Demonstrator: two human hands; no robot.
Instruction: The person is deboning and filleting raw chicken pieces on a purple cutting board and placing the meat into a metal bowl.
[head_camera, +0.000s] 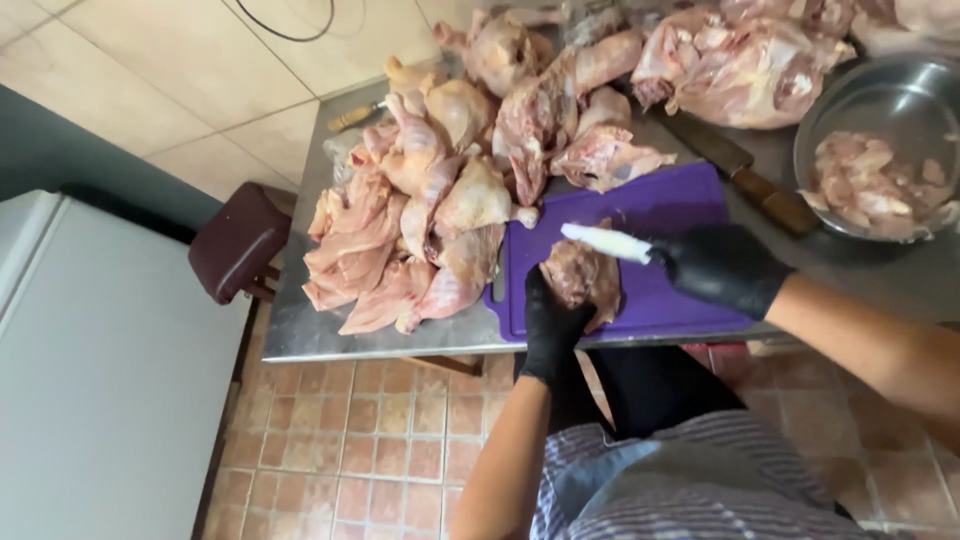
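A person in black gloves works raw chicken at a steel table, seen from above. The left hand is closed around a chicken piece, fingers curled up under its near side, pinning it on the near edge of a purple board. The right hand is clenched on a knife whose pale blade points left from the fist and lies across the top of the piece, appearing to touch it. The piece sits between the two hands, just above the left one and just left of the right one; the left hand is the nearer, being in contact with it. Its long axis runs roughly away from the person, so the blade crosses it almost at a right angle. The piece looks pinkish-brown, lumpy and wet, with skin on; blur hides finer detail. Left of the left hand, a heap of pale legs covers the table, reaching onto the board's far left corner. Beyond both hands lie larger carcasses. Beyond the right hand a second, wooden-handled knife rests on the table beside the board, and further right stands a steel bowl holding cut meat. Under the table edge, left of the person, a dark stool stands on the tiled floor.
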